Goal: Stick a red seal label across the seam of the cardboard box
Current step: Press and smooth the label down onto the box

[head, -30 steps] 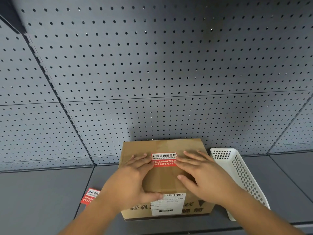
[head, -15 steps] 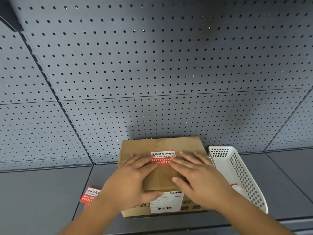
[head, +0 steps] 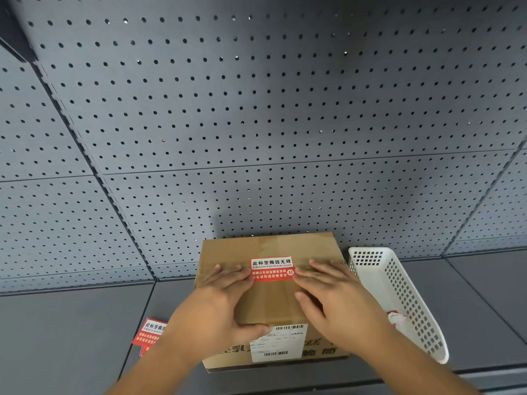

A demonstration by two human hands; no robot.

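- The red seal label [head: 272, 269] is lying on top of the cardboard box [head: 271, 297], its long axis running from 9 to 3 o'clock along the taped seam.
- The left hand [head: 219, 306] is pressing flat at 9 o'clock of it, the right hand [head: 339, 303] at 3 o'clock; both are equally near.
- Fingers are lying extended, slightly spread, gripping nothing.
- The label is looking flat, white above, red below.
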